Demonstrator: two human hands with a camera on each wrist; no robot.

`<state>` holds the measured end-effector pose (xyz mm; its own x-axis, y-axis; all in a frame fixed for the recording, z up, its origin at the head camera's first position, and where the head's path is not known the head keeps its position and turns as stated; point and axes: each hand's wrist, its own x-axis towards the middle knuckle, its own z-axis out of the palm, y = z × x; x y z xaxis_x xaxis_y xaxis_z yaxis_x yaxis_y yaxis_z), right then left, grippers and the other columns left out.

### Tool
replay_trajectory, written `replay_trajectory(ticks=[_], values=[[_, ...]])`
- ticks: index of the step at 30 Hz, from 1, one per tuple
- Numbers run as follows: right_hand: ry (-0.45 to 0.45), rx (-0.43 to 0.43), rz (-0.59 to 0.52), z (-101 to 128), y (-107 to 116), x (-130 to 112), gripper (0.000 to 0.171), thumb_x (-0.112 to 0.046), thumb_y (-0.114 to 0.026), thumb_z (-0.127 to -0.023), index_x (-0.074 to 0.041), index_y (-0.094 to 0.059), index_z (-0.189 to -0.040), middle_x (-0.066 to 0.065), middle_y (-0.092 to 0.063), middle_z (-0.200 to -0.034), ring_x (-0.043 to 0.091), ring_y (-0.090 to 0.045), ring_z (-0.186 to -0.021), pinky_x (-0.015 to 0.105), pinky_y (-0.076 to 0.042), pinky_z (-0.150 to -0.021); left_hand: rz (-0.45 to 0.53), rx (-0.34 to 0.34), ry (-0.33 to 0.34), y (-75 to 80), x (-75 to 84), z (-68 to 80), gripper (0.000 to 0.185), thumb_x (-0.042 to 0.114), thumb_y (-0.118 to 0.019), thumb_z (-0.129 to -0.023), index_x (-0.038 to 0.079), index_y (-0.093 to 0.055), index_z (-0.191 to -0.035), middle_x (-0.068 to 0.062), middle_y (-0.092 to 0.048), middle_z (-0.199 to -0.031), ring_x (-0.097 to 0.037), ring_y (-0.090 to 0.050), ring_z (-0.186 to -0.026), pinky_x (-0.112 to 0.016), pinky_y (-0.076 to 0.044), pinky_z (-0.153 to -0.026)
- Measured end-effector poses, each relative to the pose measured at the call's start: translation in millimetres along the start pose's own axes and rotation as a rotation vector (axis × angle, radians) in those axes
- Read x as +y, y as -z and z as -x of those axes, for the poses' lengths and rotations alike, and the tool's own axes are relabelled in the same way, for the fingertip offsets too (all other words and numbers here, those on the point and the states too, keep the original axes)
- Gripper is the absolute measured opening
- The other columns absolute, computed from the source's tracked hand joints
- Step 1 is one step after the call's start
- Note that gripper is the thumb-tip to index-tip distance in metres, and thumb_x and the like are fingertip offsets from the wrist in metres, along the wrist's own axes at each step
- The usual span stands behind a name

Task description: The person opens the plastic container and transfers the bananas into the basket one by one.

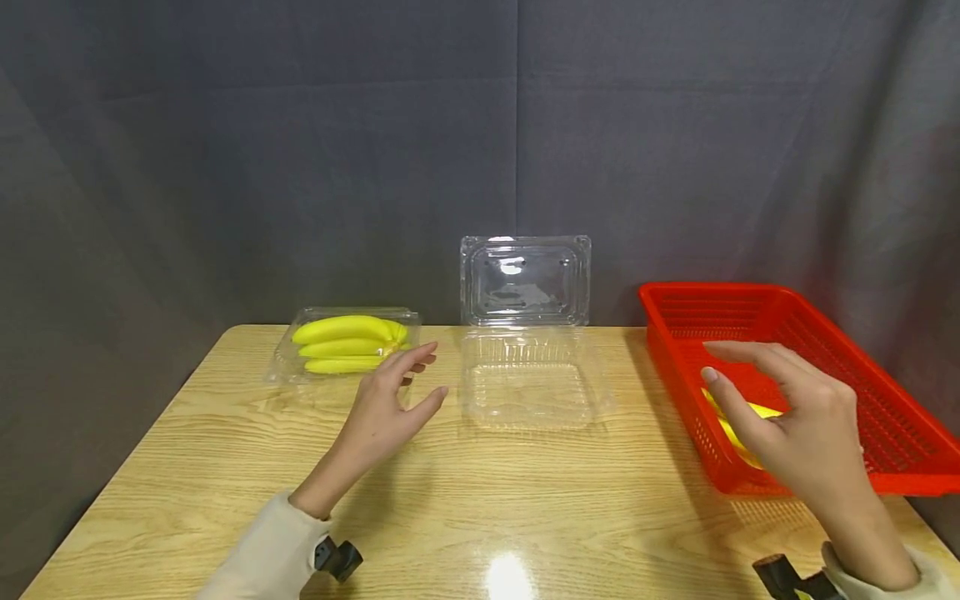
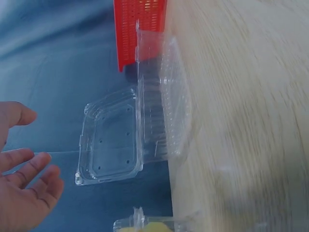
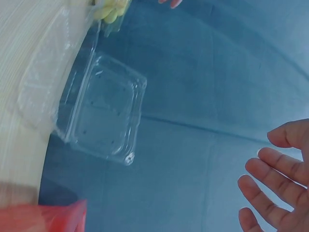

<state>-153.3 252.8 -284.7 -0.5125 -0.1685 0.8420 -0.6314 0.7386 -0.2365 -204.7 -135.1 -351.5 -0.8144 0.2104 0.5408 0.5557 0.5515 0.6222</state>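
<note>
A clear plastic clamshell box [image 1: 528, 392] stands in the middle of the table, its lid [image 1: 525, 279] raised upright at the back. To its left, a second clear box [image 1: 288, 367] holds several yellow bananas [image 1: 345, 346]. My left hand [image 1: 386, 408] hovers between the two boxes, fingers relaxed and thumb apart, holding nothing. Over the near left side of the red basket [image 1: 885, 358] is my right hand [image 1: 806, 425], its thumb and fingers spread apart with nothing between them. Yellow bananas [image 1: 761, 410] lie in the basket below it, partly hidden by the hand.
The wooden table [image 1: 480, 500] ends at a dark grey curtain [image 1: 375, 167] behind the boxes. The basket's tall slotted walls rise on the right, near the table's right edge. Each wrist carries a small black camera mount [image 1: 341, 560].
</note>
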Motion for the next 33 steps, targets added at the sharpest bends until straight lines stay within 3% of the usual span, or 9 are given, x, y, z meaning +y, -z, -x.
replay_trajectory(ticks=[6, 14, 21, 33], values=[[0.074, 0.022, -0.069, -6.3, -10.9, -12.1, 0.032, -0.027, -0.065, -0.088, -0.001, -0.073, -0.103, 0.009, -0.071, -0.094, -0.006, -0.057, -0.096, 0.009, -0.039, -0.073, -0.060, 0.025, -0.061, 9.2, 0.4, 4.0, 0.053, 0.013, -0.076, -0.083, 0.005, -0.058, -0.132, -0.009, -0.062, -0.116, -0.025, -0.059, -0.104, -0.044, -0.051, -0.083], [0.147, 0.015, -0.125, -12.1, -24.4, -21.6, 0.017, -0.017, -0.058, -0.083, -0.004, -0.069, -0.084, 0.008, -0.072, -0.094, 0.003, -0.061, -0.089, 0.014, -0.036, -0.058, -0.136, 0.064, -0.111, 22.0, -3.6, 10.9, 0.052, 0.012, -0.076, -0.082, 0.002, -0.059, -0.130, -0.009, -0.062, -0.116, -0.025, -0.060, -0.105, -0.045, -0.050, -0.086], [0.186, 0.035, -0.143, -15.8, -35.7, -22.6, 0.022, -0.020, -0.055, -0.085, -0.004, -0.070, -0.084, 0.004, -0.070, -0.083, 0.007, -0.059, -0.077, 0.010, -0.040, -0.072, -0.205, 0.080, -0.189, 30.8, -10.0, 18.5, 0.049, 0.011, -0.076, -0.081, 0.001, -0.060, -0.127, -0.009, -0.063, -0.113, -0.026, -0.059, -0.104, -0.044, -0.049, -0.087], [0.201, -0.006, -0.224, -19.5, -58.9, -22.8, 0.014, -0.014, -0.057, -0.080, -0.006, -0.069, -0.083, -0.002, -0.066, -0.078, 0.010, -0.057, -0.074, 0.014, -0.043, -0.074, -0.282, 0.061, -0.130, 52.7, -18.9, 34.7, 0.052, 0.010, -0.075, -0.083, 0.001, -0.057, -0.131, -0.011, -0.061, -0.115, -0.028, -0.057, -0.106, -0.048, -0.051, -0.083]])
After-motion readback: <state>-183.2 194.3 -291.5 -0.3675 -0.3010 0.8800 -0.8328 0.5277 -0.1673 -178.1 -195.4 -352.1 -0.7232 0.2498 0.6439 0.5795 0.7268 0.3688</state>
